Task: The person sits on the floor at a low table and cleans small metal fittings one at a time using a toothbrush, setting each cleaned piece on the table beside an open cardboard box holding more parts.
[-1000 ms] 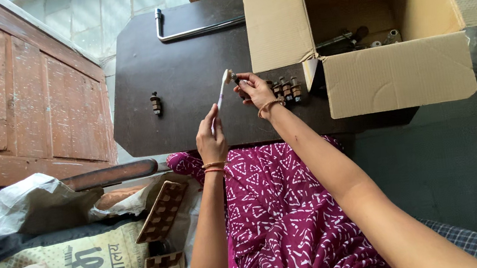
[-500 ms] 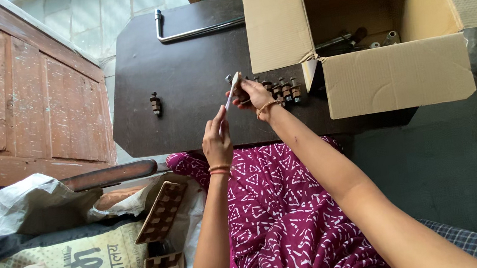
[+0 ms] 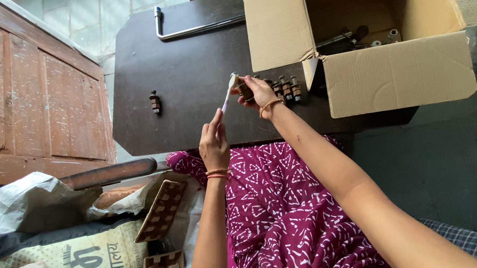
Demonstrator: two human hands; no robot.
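Surface [image 3: 188, 116]: dark brown board, corners cut, upper centre of frame. On it: open cardboard box [image 3: 401, 74] at right; bent metal rod [image 3: 195, 29] at top; lone small brown fitting [image 3: 155, 102] at left; row of similar fittings [image 3: 285, 88] beside the box.

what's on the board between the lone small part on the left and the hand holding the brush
In the head view, nothing: the dark board is bare between the lone small part and the left hand holding the toothbrush.
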